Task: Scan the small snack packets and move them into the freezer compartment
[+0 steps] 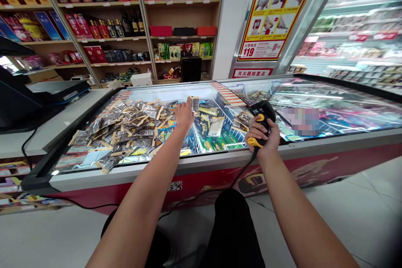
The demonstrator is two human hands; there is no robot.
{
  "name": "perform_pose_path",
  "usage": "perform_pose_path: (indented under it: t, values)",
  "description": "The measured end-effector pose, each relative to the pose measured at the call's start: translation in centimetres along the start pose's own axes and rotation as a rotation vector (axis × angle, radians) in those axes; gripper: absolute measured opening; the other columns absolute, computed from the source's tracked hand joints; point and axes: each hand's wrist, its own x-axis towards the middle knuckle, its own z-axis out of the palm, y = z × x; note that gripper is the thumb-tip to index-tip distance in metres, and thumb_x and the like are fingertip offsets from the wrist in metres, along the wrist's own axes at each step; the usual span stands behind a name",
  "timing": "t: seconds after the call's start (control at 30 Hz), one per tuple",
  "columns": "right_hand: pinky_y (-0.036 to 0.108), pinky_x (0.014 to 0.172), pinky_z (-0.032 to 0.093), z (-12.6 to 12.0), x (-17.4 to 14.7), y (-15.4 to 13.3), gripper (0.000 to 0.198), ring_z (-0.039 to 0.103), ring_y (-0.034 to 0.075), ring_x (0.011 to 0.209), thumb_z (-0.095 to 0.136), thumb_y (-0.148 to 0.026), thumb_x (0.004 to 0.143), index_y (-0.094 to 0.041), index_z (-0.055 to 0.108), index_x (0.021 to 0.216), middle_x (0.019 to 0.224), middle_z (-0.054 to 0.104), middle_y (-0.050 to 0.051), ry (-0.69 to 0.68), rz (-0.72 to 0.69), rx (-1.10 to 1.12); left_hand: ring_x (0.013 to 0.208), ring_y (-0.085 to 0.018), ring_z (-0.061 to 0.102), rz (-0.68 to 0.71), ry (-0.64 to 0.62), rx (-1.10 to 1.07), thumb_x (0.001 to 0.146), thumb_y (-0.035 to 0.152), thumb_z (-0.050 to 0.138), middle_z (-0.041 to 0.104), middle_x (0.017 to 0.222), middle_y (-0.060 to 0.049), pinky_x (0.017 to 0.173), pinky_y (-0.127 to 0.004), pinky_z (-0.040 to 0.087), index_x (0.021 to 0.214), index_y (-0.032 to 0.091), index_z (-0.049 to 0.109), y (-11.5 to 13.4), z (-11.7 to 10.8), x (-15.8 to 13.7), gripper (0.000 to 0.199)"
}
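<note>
My left hand [184,114] reaches over the glass freezer top, its thumb against a small brown snack packet [195,104] with pale ends. The fingers look closed on the packet's near side, though their tips are partly hidden. Left of this hand lies a large loose pile of similar snack packets [135,119]. My right hand [265,136] grips a black and yellow barcode scanner [263,113], its cable [243,169] hanging down the freezer front. Beside the scanner is a smaller group of the packets [241,122].
The chest freezer [201,160] spans the view, with wire baskets and packaged goods under its glass. A counter [78,109] with dark equipment stands at the left. Shelves of boxes and bottles [103,27] rise behind; a red and yellow poster [276,12] hangs beside a refrigerated display [361,37].
</note>
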Motion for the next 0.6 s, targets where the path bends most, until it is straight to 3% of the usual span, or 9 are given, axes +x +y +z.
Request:
perform_pose_path:
  t: [0.17, 0.3, 0.37, 0.5, 0.6]
  values:
    - [0.016, 0.044, 0.045, 1.3, -0.1, 0.6, 0.025, 0.033, 0.003, 0.036, 0.078, -0.029, 0.091, -0.024, 0.061, 0.109, 0.060, 0.048, -0.013, 0.059, 0.062, -0.280, 0.141, -0.037, 0.058, 0.111, -0.014, -0.390, 0.102, 0.027, 0.062, 0.058, 0.156, -0.023, 0.112, -0.045, 0.047, 0.176, 0.019, 0.011, -0.6, -0.1, -0.3, 0.090]
    - [0.020, 0.040, 0.041, 1.8, 0.4, 1.5, 0.030, 0.024, 0.004, 0.036, 0.081, -0.041, 0.090, -0.021, 0.065, 0.106, 0.060, 0.046, -0.011, 0.084, 0.157, -0.567, 0.149, -0.038, 0.052, 0.113, -0.079, -0.502, 0.099, 0.026, 0.067, 0.052, 0.162, -0.026, 0.117, -0.045, 0.047, 0.168, 0.011, 0.034, -1.9, 0.1, -1.2, 0.078]
    - [0.020, 0.040, 0.041, 1.9, 0.9, 2.1, 0.033, 0.026, 0.004, 0.037, 0.083, -0.044, 0.089, -0.020, 0.066, 0.104, 0.061, 0.047, -0.010, 0.092, 0.210, -0.670, 0.143, -0.037, 0.058, 0.085, -0.095, -0.547, 0.096, 0.023, 0.071, 0.058, 0.156, -0.024, 0.113, -0.045, 0.051, 0.159, 0.012, 0.047, -2.6, 0.3, -1.6, 0.068]
    - [0.018, 0.042, 0.041, 1.7, 1.6, 2.6, 0.039, 0.031, 0.003, 0.039, 0.087, -0.049, 0.086, -0.019, 0.062, 0.091, 0.061, 0.050, -0.008, 0.122, 0.300, -0.759, 0.102, -0.027, 0.074, 0.033, -0.104, -0.628, 0.092, 0.015, 0.071, 0.071, 0.134, -0.017, 0.089, -0.039, 0.060, 0.141, 0.015, 0.061, -3.2, 0.3, -1.9, 0.050]
    - [0.017, 0.042, 0.040, 1.8, 1.7, 2.5, 0.039, 0.031, 0.003, 0.039, 0.086, -0.050, 0.087, -0.020, 0.061, 0.092, 0.060, 0.049, -0.009, 0.136, 0.289, -0.733, 0.072, -0.017, 0.068, 0.006, -0.106, -0.644, 0.091, 0.014, 0.071, 0.073, 0.120, -0.012, 0.074, -0.033, 0.056, 0.131, 0.016, 0.063, -3.1, 0.2, -1.9, 0.040]
